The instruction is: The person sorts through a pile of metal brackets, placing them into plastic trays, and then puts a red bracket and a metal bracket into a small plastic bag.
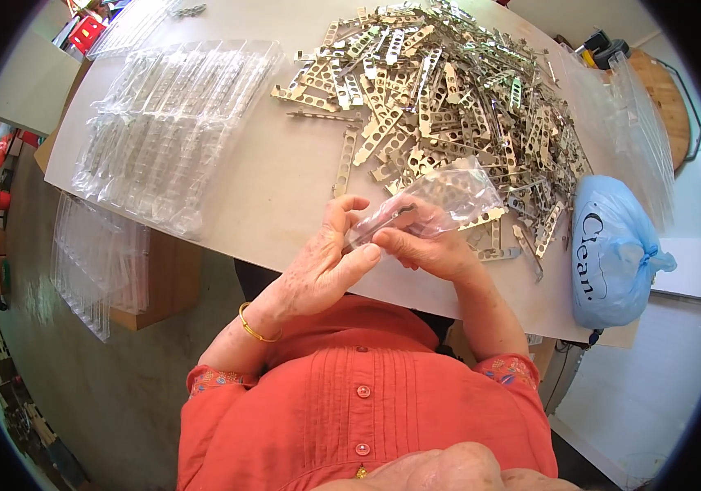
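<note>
My left hand and my right hand meet at the near edge of the white table. Together they hold a small clear plastic bag with a narrow metal strip partly inside it. The left thumb and fingers pinch the strip's near end. My right hand grips the bag's opening. Just beyond the hands lies a large heap of perforated metal strips, some silver and some brass-coloured. One single strip lies apart, left of the heap.
Stacks of clear plastic trays cover the table's left side, and more trays lean on a lower box at the left. A tied blue plastic bag sits at the right edge, with clear sheets behind it.
</note>
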`<state>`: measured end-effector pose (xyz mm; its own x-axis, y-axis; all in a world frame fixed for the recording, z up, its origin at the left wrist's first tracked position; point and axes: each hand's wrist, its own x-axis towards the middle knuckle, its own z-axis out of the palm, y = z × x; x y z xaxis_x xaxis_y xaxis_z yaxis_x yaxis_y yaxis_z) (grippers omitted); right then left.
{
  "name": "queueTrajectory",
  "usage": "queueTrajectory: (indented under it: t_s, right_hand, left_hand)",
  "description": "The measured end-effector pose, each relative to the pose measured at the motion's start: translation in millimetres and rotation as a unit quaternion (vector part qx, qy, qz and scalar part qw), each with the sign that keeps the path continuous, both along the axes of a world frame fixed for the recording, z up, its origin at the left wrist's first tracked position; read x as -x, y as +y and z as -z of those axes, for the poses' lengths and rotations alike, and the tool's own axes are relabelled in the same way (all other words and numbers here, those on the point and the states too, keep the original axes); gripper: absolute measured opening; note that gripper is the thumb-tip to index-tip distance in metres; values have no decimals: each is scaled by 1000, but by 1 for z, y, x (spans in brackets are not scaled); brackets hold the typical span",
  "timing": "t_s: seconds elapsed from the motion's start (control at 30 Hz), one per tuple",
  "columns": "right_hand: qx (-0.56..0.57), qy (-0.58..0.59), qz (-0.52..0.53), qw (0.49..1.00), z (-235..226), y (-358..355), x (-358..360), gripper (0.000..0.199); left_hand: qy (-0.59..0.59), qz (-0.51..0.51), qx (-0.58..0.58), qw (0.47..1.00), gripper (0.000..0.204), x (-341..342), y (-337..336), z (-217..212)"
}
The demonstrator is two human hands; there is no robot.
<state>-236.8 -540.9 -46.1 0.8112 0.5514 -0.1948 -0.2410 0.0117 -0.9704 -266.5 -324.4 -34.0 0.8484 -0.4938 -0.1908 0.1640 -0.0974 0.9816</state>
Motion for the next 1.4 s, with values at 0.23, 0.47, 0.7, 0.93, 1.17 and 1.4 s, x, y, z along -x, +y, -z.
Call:
queueTrajectory:
  t_s: [0.23, 0.47, 0.7, 0.93, 1.17, 1.4]
  right_hand:
    - [193, 3, -60, 979, -6, 7, 2, 37]
    - [108, -194, -29, 975, 11, -3, 0, 42]
    - [34, 12, 4, 999, -7, -5, 1, 48]
    - [51, 51, -54, 996, -15, 2, 0, 64]
    - [66, 95, -69, 991, -20, 6, 2, 81]
    - [5, -12, -86, 996, 12, 0, 2, 78]
  left_hand:
    - [-31, -32, -19, 999, 44, 3, -5, 2]
    - [17, -91, 31, 995, 15, 4, -5, 14]
    - [-13, -69, 9, 997, 13, 4, -5, 20]
    - [-31, -25, -40, 998, 15, 1, -6, 6]
    - [-44, -7, 49, 998, 26, 3, -16, 3]
    - [-113, -32, -21, 993, 15, 4, -15, 3]
